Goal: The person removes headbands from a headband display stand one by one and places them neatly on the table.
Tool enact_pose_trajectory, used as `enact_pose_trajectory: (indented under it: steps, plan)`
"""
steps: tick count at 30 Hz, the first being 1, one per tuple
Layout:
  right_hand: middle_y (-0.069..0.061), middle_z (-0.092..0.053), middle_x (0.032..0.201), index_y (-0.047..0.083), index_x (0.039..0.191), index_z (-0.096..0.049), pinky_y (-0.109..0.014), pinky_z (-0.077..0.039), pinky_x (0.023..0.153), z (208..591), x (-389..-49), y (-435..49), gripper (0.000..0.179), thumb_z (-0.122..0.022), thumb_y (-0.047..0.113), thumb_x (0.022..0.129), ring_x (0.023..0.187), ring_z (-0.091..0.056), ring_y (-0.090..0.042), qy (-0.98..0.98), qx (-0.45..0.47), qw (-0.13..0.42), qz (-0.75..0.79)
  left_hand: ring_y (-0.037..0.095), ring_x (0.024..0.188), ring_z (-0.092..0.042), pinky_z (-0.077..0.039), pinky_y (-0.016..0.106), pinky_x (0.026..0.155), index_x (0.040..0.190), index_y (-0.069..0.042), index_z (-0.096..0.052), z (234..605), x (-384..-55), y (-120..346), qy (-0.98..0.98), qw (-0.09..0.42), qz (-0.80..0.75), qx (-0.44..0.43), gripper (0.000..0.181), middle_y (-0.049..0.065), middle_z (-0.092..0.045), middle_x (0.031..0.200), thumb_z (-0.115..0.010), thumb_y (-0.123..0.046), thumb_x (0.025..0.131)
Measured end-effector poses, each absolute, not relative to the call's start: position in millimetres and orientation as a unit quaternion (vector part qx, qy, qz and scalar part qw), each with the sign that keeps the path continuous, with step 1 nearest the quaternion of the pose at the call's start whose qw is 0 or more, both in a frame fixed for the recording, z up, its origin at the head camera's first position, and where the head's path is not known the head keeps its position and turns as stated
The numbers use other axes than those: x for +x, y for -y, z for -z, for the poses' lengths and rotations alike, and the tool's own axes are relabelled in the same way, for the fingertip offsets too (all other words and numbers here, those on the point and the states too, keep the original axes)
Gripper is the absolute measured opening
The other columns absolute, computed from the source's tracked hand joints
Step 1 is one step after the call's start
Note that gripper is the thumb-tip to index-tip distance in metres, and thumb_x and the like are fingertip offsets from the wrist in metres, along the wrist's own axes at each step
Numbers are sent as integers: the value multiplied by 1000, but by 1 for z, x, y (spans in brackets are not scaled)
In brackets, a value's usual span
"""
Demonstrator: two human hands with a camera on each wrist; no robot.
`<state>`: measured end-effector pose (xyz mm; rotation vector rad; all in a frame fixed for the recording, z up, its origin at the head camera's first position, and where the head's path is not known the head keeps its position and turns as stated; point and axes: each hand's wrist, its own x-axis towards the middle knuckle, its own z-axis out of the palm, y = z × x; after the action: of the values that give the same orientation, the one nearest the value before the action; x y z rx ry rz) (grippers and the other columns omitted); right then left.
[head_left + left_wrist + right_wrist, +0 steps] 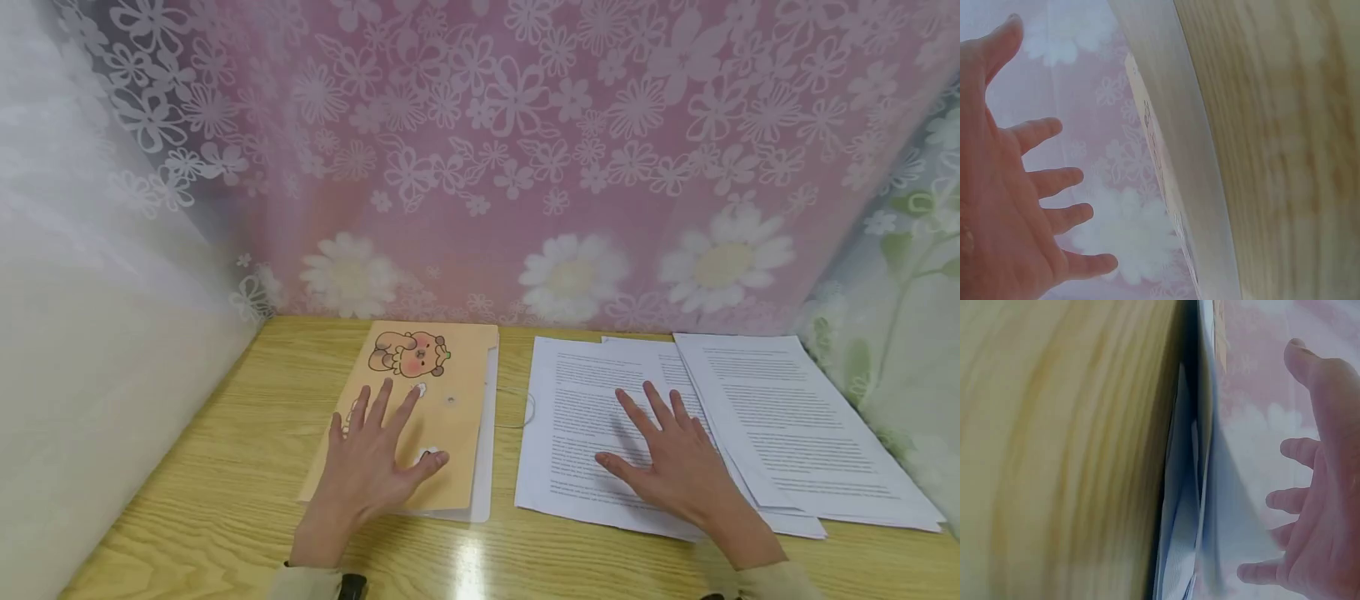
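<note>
My left hand (372, 467) is spread above an orange folder (457, 450) printed with a cartoon bear; the left wrist view shows a gap between palm and folder. White edges show under the folder's right side. My right hand (678, 467) hovers with fingers apart over a stack of printed sheets (577, 417). In the right wrist view the palm stands off from the paper edges (1182, 550). More printed sheets (795, 417) lie fanned to the right, overlapping the first stack. Neither hand holds anything.
A thin pale cord loop (531, 410) lies between the folder and the sheets on the wood-grain table (217, 433). Behind hangs a pink flowered curtain (480, 167). Pale cloth (112, 333) closes off the left side, and a flowered one (915, 333) the right.
</note>
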<state>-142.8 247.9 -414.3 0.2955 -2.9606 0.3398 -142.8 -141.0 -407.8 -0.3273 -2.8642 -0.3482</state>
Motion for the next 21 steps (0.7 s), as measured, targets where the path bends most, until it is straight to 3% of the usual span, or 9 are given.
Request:
enact_pose_trajectory:
  steps: [7,16,21]
  plan:
    - [-15,-19,157,33,151,-21,-73,-26,99,417,-150,-225,86,-47,74,81,141,-18,-48,982,125,69,-121,36,142,-25,-29,68,101,148,-35,-30,408,-147,132,974,125,134,-130,82,7,-23,157,-38,-80,80]
    - [-13,-22,157,30,150,-28,-63,-29,106,421,-161,-201,84,-46,75,81,141,-22,-44,975,161,69,-138,34,140,-31,-35,65,99,147,-37,-31,409,-152,118,978,98,118,-138,82,5,-28,156,-39,-81,79]
    - [-12,-25,156,31,149,-29,-62,-33,104,423,-168,-188,82,-46,75,81,142,-24,-41,971,175,69,-150,34,137,-36,-38,65,94,145,-33,-36,410,-155,111,979,83,123,-142,81,7,-34,153,-41,-79,79]
